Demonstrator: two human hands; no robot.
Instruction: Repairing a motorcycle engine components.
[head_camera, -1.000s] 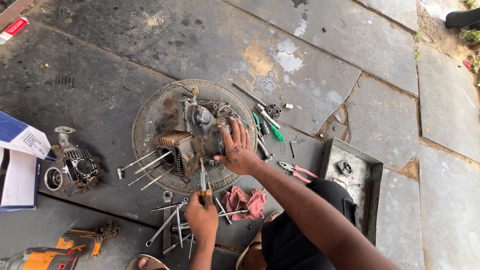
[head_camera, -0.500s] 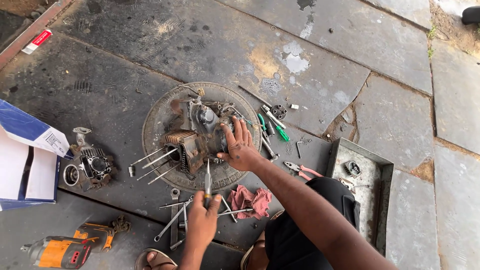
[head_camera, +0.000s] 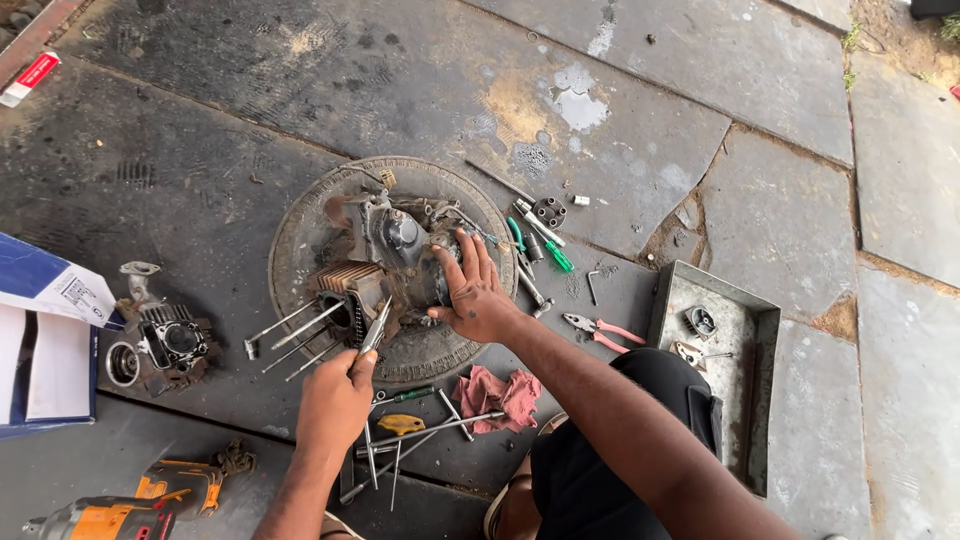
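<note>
Greasy metal is the trouble here: the engine block (head_camera: 385, 265) sits on a round, oil-dark metal tray (head_camera: 300, 225) on the stone floor, its finned cylinder end facing the person and four long studs (head_camera: 290, 335) jutting out toward the lower left. The right hand (head_camera: 472, 292) lies flat with fingers spread on the side of the block, pressing rather than gripping, so nothing is enclosed in it. The left hand (head_camera: 335, 400) is closed around a slim metal tool (head_camera: 375, 328) whose tip reaches the cylinder opening. As I judge it, the main risk is a slip: an oily palm on an oily casing gives little hold, and if the tool is levered hard the block could rock or skid on the tray. The tool tip could also jump off and gouge the sealing face, or drive the knuckles onto the studs. Loose rods and spanners (head_camera: 420, 435) lie just beside the left wrist, next to a red rag (head_camera: 500, 395), and could be knocked about by a sudden jerk. The separate cylinder head (head_camera: 170, 345) stands well apart on the left, out of harm's way.
</note>
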